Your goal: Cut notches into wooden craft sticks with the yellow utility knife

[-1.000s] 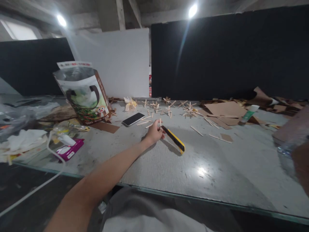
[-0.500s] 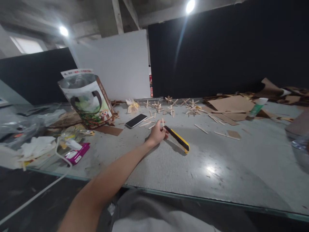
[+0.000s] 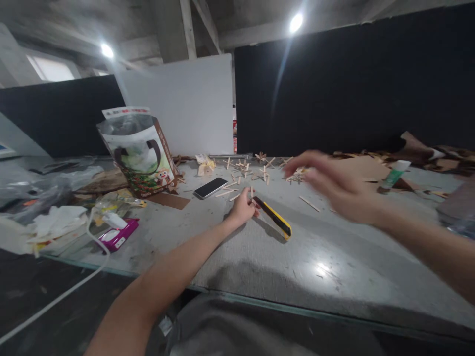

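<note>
My left hand point(image 3: 243, 207) rests on the table with its fingers closed on a small wooden stick point(image 3: 252, 192), whose tip points up. A yellow and black utility knife point(image 3: 273, 217) lies slantwise just right of those fingers. Whether they touch its near end I cannot tell. Blurred by motion, my right hand point(image 3: 334, 188) hangs above the table at the right, fingers stretched out and holding nothing that I can see. Beyond both hands lie several crossed wooden sticks point(image 3: 245, 169), and a loose stick point(image 3: 309, 203) lies between the hands.
A phone point(image 3: 211, 188) lies left of the sticks. Further left stand a large printed bag point(image 3: 143, 158) and a purple device point(image 3: 119, 237) with a white cable. Cardboard pieces point(image 3: 363, 168) and a green glue stick point(image 3: 395, 174) are at the right. The table's front edge point(image 3: 282, 307) runs near my body.
My right hand has come into view from the right, over the table. My left hand stays in place with the stick, and the knife has not moved. The view has shifted slightly.
</note>
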Demonstrator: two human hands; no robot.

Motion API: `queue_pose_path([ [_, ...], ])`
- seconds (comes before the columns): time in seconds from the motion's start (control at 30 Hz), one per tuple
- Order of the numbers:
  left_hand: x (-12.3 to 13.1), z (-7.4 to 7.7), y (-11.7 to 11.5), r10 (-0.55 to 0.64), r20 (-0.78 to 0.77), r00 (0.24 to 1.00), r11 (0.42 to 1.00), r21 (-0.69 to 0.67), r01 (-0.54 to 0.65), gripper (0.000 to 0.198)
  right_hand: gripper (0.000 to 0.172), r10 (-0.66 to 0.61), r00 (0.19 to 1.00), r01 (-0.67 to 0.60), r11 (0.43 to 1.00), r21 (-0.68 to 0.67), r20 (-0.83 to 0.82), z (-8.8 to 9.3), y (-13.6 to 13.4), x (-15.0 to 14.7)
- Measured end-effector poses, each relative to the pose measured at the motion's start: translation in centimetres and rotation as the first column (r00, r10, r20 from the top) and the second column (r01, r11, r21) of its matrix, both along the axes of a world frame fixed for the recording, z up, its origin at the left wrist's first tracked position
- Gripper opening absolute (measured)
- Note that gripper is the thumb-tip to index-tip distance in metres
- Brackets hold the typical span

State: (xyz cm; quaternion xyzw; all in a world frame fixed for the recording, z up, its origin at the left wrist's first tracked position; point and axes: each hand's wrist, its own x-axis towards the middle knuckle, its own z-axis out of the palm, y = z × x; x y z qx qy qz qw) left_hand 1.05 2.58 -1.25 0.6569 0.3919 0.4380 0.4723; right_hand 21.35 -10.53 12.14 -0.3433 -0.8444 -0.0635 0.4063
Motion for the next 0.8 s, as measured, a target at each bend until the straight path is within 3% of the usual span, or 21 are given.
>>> queue_pose_path([
  [0.17, -0.3, 0.5, -0.2, 0.009, -0.023, 1.000, 1.000, 0.030, -0.009, 0.044, 0.032, -0.082, 0.980, 0.111, 0.981, -0.156, 0.181, -8.0, 3.1, -2.6],
  [0.27, -0.3, 0.6, -0.2, 0.010, -0.031, 0.999, 0.999, 0.036, -0.009, 0.043, 0.038, -0.172, 0.971, 0.198, 0.966, -0.164, 0.164, -10.7, 3.7, -2.9],
  [0.5, -0.2, 0.3, 0.1, 0.000, -0.023, 1.000, 1.000, 0.025, 0.001, 0.040, 0.045, -0.117, 0.986, 0.149, 0.932, -0.329, 0.114, -11.7, 2.7, -2.2],
  [0.8, -0.4, 0.2, 0.5, 0.002, 0.035, 0.999, 0.999, 0.033, -0.003, 0.042, 0.051, -0.107, 0.994, 0.103, 0.926, -0.364, 0.007, -12.2, 3.0, -3.1],
])
